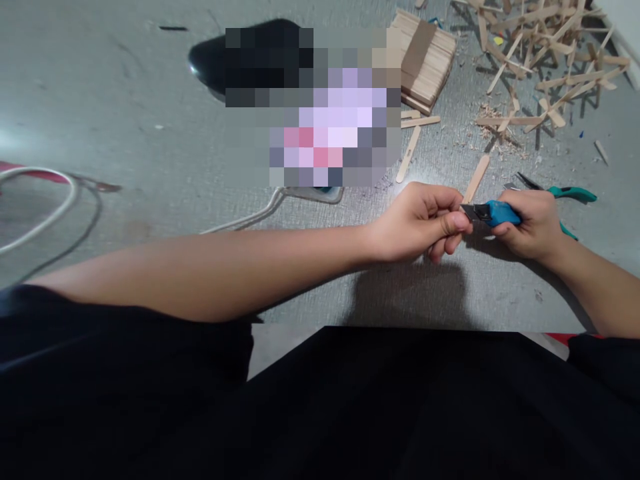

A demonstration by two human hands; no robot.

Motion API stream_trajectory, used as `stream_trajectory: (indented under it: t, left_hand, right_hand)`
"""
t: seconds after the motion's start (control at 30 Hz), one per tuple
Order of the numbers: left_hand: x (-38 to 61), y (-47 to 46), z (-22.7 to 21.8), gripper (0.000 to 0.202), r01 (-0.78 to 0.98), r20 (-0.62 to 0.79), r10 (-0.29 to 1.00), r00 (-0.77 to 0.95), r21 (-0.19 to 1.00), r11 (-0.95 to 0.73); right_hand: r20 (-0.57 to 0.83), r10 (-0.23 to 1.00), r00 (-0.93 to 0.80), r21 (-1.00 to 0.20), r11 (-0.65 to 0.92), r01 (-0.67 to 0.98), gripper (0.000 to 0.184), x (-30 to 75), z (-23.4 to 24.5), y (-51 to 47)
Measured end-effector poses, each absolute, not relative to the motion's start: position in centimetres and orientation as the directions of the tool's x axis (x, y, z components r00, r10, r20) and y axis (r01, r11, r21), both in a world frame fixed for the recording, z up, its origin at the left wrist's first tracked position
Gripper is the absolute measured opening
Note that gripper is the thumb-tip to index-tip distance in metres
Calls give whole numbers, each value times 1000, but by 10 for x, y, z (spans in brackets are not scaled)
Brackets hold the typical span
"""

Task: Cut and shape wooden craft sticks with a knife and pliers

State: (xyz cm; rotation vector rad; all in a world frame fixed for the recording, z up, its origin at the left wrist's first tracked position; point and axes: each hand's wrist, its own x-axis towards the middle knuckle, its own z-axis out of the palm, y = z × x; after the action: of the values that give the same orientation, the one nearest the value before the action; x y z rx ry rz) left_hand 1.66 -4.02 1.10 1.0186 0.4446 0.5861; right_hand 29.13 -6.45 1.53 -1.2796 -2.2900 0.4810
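Observation:
Between the fingers and thumb of my left hand [425,220] is a wooden craft stick [477,177], its rounded far end pointing up and away from me. My right hand [535,223] is wrapped round a blue utility knife [504,213]. The knife's dark blade points left and meets the stick right beside my left fingertips; how deep it cuts is hidden. Just beyond my right hand lie pliers with green handles [575,194], partly covered by that hand. A slotted craft stick [409,155] rests on the table above my left hand.
A bundle of craft sticks [430,60] lies at the back. Right of it sprawls a heap of joined sticks [550,60], with wood shavings [500,127] below. A black rounded object [210,63] and a pixelated patch are at centre back. A white cable [75,190] loops at left.

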Motion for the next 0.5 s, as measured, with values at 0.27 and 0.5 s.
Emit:
stream_trajectory:
  t: [0.27, 0.5]
  left_hand:
    - [12, -38, 9, 33, -193, -104, 614, 782, 897, 397]
    - [16, -43, 19, 22, -41, -232, 639, 733, 923, 382]
  right_hand:
    - [115, 849, -516, -499, 499, 709, 84, 294, 22, -62]
    - [62, 860, -506, -445, 478, 757, 88, 292, 21, -63]
